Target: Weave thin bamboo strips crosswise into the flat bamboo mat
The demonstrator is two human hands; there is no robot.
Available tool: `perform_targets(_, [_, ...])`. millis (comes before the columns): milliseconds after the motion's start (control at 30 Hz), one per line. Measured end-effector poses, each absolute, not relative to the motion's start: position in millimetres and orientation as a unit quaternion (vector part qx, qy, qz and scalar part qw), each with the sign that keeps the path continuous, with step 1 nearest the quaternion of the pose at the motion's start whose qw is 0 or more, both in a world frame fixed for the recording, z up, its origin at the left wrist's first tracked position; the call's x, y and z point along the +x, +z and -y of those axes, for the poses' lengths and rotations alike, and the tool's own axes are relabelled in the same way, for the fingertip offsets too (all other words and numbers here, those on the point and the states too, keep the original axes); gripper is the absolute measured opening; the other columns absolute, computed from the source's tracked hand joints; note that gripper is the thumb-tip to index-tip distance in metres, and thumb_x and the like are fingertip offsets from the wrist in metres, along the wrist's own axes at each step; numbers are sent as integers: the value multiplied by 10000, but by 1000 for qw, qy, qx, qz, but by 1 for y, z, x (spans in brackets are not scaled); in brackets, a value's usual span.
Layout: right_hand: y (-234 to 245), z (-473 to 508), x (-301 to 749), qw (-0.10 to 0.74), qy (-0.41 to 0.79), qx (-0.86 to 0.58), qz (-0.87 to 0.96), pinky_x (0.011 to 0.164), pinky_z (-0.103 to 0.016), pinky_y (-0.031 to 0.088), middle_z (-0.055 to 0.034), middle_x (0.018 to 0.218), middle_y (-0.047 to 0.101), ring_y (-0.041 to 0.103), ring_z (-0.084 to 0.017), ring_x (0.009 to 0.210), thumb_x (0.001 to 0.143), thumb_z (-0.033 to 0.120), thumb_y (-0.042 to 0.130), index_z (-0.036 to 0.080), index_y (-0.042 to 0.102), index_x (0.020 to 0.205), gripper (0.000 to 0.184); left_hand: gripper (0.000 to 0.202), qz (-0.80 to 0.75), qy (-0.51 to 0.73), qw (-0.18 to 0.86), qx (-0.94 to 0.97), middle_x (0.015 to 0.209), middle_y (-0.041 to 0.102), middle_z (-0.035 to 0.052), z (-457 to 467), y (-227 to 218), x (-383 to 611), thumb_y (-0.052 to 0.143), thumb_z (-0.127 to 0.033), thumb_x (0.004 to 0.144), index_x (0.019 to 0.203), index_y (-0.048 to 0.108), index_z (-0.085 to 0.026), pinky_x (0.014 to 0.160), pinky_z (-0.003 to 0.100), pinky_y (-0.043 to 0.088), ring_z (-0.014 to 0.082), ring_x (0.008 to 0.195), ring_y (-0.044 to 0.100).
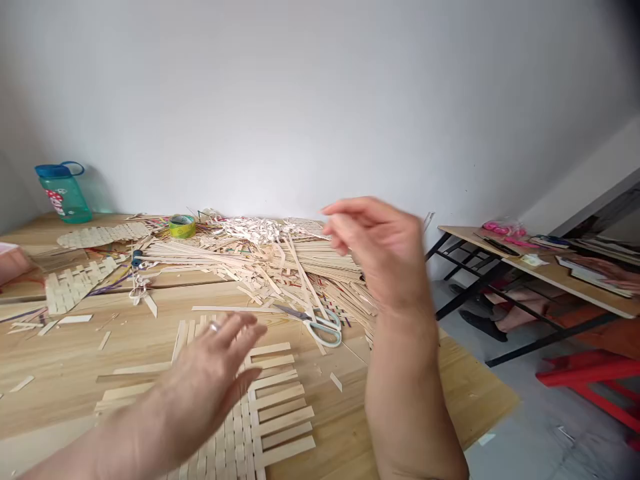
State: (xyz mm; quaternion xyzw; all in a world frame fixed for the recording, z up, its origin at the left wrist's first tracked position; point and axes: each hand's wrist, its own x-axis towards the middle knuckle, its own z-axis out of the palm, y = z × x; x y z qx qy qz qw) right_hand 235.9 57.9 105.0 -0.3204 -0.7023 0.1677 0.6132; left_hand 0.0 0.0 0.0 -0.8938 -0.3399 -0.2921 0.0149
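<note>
My left hand (pixel 213 373) lies flat, fingers spread, on a partly woven mat of pale bamboo strips (pixel 277 407) at the table's near edge; a ring is on one finger. My right hand (pixel 383 250) is raised above the table, blurred, fingers curled loosely; whether it pinches a thin strip I cannot tell. Scissors with pale handles (pixel 320 327) lie just beyond the mat, between my two hands. A large heap of loose strips (pixel 260 263) covers the table's middle and far side.
A teal water bottle (pixel 64 193) stands at the far left by the wall. A yellow-green tape roll (pixel 182 226) and two smaller woven pieces (pixel 75 283) lie at left. A second table (pixel 550 270) and a red stool (pixel 590 377) stand at right.
</note>
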Motion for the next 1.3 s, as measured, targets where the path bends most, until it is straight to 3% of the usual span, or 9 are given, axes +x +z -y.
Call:
perform_targets(100, [69,-110,250,509,180,-400,741,638,-254,500,-19,808,716,635,-136,709,859,310,656,171,730,920,169,383,336,-255,118,-899,1300,659,88,13,-50,-3,434,-345,1023,1363,538,-202,936,394,540,263,1210,603])
perform_targets(200, [27,-142,268,397,112,-550,726,701,-256,495,-31,834,740,658,-157,752,845,247,595,174,724,849,148,409,339,-247,191,-888,1348,646,75,25,-82,-15,377,-319,1034,1382,545,-182,961,364,493,249,1240,581])
perform_targets(400, [-30,-146,297,308,75,-665,677,667,-269,439,-75,785,750,663,-205,721,787,245,634,182,740,783,123,390,335,-255,225,-878,1324,664,46,28,-98,-18,382,-332,1030,1309,615,-188,1022,342,405,228,1237,564])
perform_targets(567, [-52,-150,305,268,96,-687,668,624,-244,404,-58,713,734,655,-185,684,760,257,658,185,721,675,129,391,333,-264,229,-876,1328,661,51,27,-102,-17,377,-293,1025,1309,617,-173,1031,359,378,228,1246,555])
perform_targets(767, [-61,-159,315,304,110,-692,645,573,-243,400,-23,666,704,597,-143,579,786,232,624,162,699,722,121,374,326,-275,226,-876,1310,673,37,25,-101,-19,399,-313,1019,1284,630,-187,1014,353,391,223,1227,568])
perform_targets(1033, [-64,-164,317,404,107,-661,623,636,-261,438,-35,741,732,637,-180,660,805,328,548,188,727,801,227,371,320,-281,222,-877,1298,677,49,24,-100,-19,421,-307,1006,1282,631,-177,1003,358,405,236,1224,574])
perform_targets(1300, [-54,-161,317,468,149,-642,589,563,-272,393,-36,619,636,543,-169,575,773,437,574,174,626,677,285,408,330,-250,207,-886,1377,628,60,31,-98,-20,430,-276,989,1350,588,-171,1043,349,398,228,1285,538])
